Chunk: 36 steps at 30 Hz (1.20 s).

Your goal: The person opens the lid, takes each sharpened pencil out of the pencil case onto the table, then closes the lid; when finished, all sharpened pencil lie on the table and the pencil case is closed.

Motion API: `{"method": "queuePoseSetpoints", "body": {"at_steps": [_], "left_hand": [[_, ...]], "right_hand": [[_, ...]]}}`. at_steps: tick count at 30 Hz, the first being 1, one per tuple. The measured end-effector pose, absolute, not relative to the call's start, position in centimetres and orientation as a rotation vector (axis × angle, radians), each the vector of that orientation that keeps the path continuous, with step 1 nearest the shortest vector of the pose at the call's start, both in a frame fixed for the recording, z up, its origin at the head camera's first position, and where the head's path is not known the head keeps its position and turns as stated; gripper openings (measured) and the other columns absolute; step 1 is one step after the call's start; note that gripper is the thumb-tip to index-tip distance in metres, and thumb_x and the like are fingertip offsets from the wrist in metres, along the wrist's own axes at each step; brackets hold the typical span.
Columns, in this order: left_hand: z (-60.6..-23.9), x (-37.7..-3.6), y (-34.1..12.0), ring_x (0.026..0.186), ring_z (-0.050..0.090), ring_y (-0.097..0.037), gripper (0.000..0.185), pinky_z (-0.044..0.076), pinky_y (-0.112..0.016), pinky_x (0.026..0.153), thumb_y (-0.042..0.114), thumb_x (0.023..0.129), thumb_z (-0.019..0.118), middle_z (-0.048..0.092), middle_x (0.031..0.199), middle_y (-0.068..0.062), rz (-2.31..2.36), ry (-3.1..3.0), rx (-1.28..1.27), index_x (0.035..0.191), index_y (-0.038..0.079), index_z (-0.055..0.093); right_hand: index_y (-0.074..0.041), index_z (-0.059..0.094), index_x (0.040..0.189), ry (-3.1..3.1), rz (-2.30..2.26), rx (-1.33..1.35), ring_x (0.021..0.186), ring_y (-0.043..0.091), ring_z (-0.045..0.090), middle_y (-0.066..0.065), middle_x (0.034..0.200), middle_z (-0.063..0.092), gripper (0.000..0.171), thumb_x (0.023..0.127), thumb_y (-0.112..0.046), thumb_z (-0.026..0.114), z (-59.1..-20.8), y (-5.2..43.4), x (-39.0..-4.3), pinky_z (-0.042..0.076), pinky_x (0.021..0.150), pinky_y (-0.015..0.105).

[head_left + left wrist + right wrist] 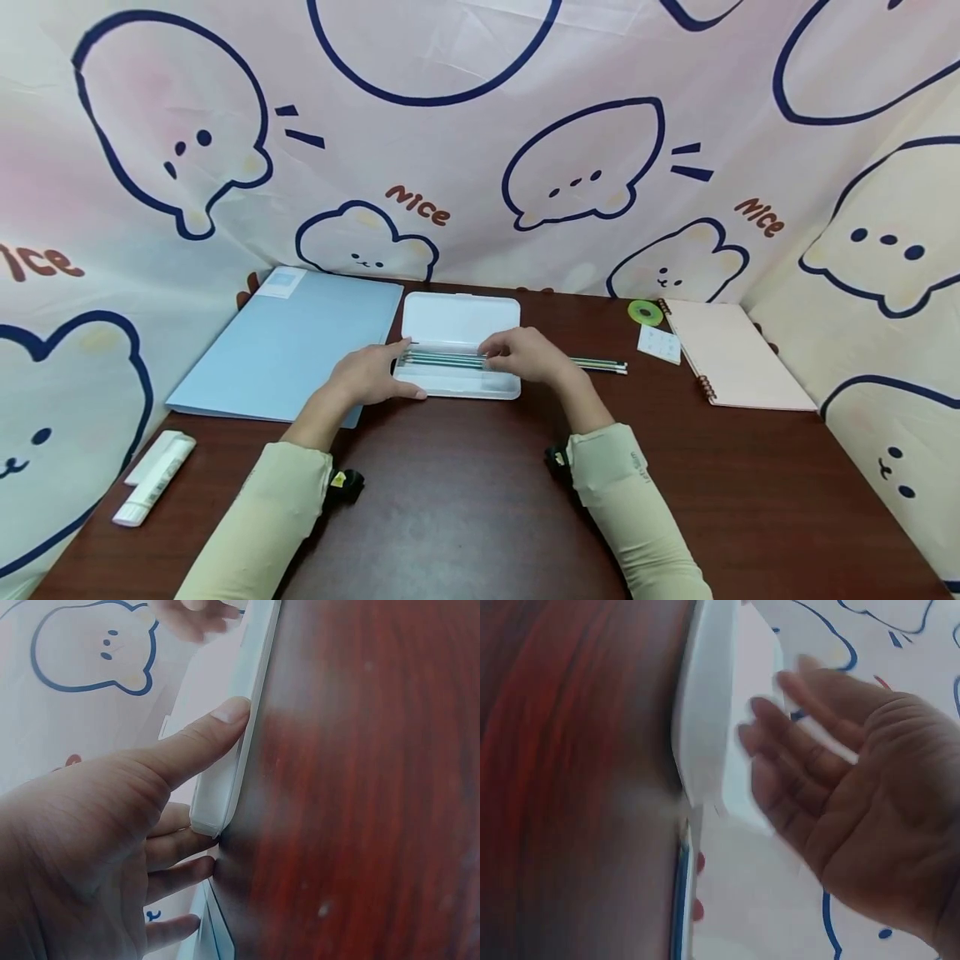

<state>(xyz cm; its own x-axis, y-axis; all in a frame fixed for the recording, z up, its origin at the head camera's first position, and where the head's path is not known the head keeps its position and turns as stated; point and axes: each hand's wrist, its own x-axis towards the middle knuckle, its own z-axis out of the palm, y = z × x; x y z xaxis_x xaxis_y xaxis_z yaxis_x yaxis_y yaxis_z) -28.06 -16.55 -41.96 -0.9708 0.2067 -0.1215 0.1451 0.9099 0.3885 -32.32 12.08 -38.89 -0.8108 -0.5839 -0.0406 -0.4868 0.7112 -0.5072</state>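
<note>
A white pencil case (459, 387) lies open on the dark wooden table (465, 500), its lid (461, 321) folded back flat. Several green pencils (442, 360) lie inside it. My left hand (371, 375) holds the case's left end, thumb (199, 742) pressed along the front wall (225, 780) and fingers curled round the corner. My right hand (525, 354) hovers over the right half of the case with relaxed fingers (780, 750) and nothing between them. More pencils (600, 364) lie on the table just right of the case (705, 697), one tip (682, 900) showing in the right wrist view.
A light blue folder (292, 346) lies left of the case. A pink spiral notebook (735, 354), a green tape roll (645, 312) and a small white card (660, 343) sit at the right. A white glue stick (153, 477) lies at the near left edge. Printed cloth walls in the table.
</note>
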Motion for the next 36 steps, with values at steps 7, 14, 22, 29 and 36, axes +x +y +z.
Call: {"method": "queuePoseSetpoints", "body": {"at_steps": [7,14,22,29,36], "left_hand": [[-42.1,-28.1,-16.5,0.13,0.053,-0.037,0.104,0.046,-0.056,0.102,0.063,0.079,0.078,0.052,0.15,-0.02,0.571,2.919,0.272,0.159,0.014,0.034],[-41.9,-27.9,-16.5,0.131,0.052,-0.036,0.105,0.045,-0.056,0.104,0.063,0.078,0.079,0.051,0.151,-0.02,0.576,2.909,0.262,0.16,0.014,0.033],[-41.9,-28.0,-16.5,0.132,0.051,-0.036,0.106,0.044,-0.058,0.106,0.062,0.078,0.079,0.05,0.152,-0.02,0.58,2.902,0.238,0.16,0.016,0.032],[-42.1,-28.2,-16.5,0.132,0.052,-0.037,0.105,0.044,-0.058,0.105,0.062,0.079,0.078,0.05,0.152,-0.02,0.574,2.903,0.254,0.16,0.016,0.032],[-42.1,-28.2,-16.4,0.132,0.051,-0.035,0.106,0.044,-0.057,0.107,0.063,0.078,0.079,0.05,0.153,-0.019,0.581,2.894,0.23,0.161,0.017,0.032]], "right_hand": [[-0.018,0.075,0.121,2.708,-0.477,-0.962,0.104,0.014,0.067,-0.001,0.119,0.074,0.024,0.101,-0.024,0.064,-40.0,11.0,-32.2,0.054,0.091,0.035],[-0.018,0.075,0.122,2.719,-0.43,-0.96,0.116,0.018,0.066,0.0,0.123,0.074,0.024,0.102,-0.021,0.061,-40.3,11.0,-32.2,0.053,0.098,0.038],[-0.013,0.074,0.122,2.712,-0.42,-0.986,0.117,0.022,0.064,0.004,0.122,0.073,0.025,0.103,-0.02,0.06,-40.2,11.0,-32.0,0.052,0.098,0.04],[-0.013,0.074,0.123,2.724,-0.425,-0.937,0.113,0.021,0.065,0.004,0.122,0.073,0.026,0.104,-0.02,0.058,-40.4,11.1,-31.9,0.052,0.098,0.041],[-0.013,0.076,0.117,2.723,-0.442,-0.942,0.103,0.019,0.063,0.004,0.116,0.074,0.024,0.104,-0.018,0.056,-40.7,11.1,-32.2,0.052,0.093,0.038]]}}
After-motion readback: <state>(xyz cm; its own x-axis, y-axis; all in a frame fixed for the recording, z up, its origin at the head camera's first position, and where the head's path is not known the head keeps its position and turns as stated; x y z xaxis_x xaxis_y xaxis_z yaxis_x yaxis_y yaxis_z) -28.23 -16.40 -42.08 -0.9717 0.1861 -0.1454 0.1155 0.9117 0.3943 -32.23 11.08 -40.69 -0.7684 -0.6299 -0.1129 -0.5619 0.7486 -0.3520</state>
